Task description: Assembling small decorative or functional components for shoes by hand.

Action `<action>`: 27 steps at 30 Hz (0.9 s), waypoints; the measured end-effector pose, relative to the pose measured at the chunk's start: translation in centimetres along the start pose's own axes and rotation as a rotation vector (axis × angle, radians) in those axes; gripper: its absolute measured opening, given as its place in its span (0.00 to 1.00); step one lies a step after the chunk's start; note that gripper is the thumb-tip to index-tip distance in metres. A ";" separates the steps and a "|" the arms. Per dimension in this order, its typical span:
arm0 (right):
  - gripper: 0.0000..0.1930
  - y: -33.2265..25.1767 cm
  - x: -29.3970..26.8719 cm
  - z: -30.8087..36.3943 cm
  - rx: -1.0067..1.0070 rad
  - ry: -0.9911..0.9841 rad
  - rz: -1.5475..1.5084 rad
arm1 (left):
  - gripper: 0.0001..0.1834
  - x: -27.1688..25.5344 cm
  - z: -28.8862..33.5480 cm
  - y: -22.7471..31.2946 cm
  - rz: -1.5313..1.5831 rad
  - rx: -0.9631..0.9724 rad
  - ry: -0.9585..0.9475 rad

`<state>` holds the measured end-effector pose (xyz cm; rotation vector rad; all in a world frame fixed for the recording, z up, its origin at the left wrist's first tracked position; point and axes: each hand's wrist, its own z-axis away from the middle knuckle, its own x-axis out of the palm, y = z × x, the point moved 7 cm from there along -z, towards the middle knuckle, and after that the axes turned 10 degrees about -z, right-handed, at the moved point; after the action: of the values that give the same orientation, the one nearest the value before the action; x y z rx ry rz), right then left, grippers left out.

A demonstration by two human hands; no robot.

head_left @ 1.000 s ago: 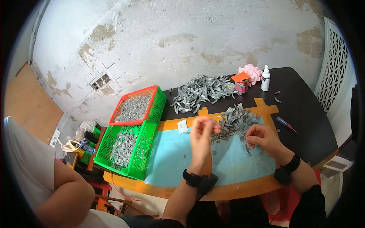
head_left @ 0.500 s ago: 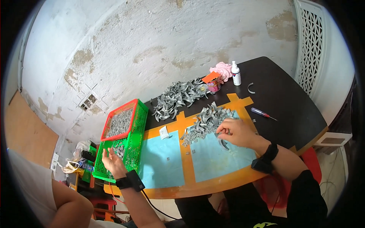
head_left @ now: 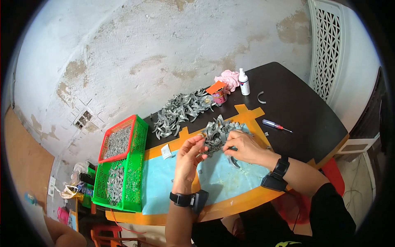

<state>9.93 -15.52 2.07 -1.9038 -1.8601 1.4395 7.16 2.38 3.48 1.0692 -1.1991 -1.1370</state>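
My left hand (head_left: pixel 189 156) is at the left edge of a heap of grey curved strips (head_left: pixel 218 131), its thumb and fingers drawn together. Whatever is between them is too small to make out. To the right, my right hand (head_left: pixel 245 148) is closed in a pinch over the same heap, and its fingers hide what they hold. Just below those fingertips is a dark curved strip (head_left: pixel 234 163); I cannot tell whether it is held or lies on the sheet. Under both hands spreads a light blue sheet (head_left: pixel 222 181) edged with orange tape.
A green basket (head_left: pixel 140 164) with small grey pieces stands left, a red basket (head_left: pixel 133 136) on it. Behind are a bigger strip pile (head_left: pixel 181 111), a tin (head_left: pixel 220 96), a pink cloth (head_left: pixel 228 79) and a white bottle (head_left: pixel 244 84). A screwdriver (head_left: pixel 276 125) lies right.
My left hand has moved right from beside the green basket to the strip heap, and its fingers have closed. The right hand stays over the heap. The view has shifted slightly.
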 end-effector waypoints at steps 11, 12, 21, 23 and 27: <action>0.03 -2.6 -1.4 -0.3 0.089 0.162 -0.547 | 0.10 5.0 1.7 -3.0 -0.252 -0.010 -0.362; 0.02 -2.3 -1.1 -0.1 0.126 0.188 -0.633 | 0.11 5.0 1.8 -3.1 -0.252 -0.005 -0.374; 0.03 -2.4 -1.1 0.3 0.321 0.101 -0.886 | 0.06 0.9 2.0 -0.3 -0.871 0.257 -0.062; 0.03 -2.4 -1.3 0.4 0.352 0.101 -0.908 | 0.04 -1.6 2.0 1.7 -1.098 0.350 0.137; 0.04 -1.9 -0.8 0.6 0.409 0.090 -0.966 | 0.08 -4.2 1.3 1.2 -1.296 0.212 0.197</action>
<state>8.32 -16.04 3.34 -0.6757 -1.8191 1.1957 5.81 6.66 4.27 2.1853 -0.3572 -1.7841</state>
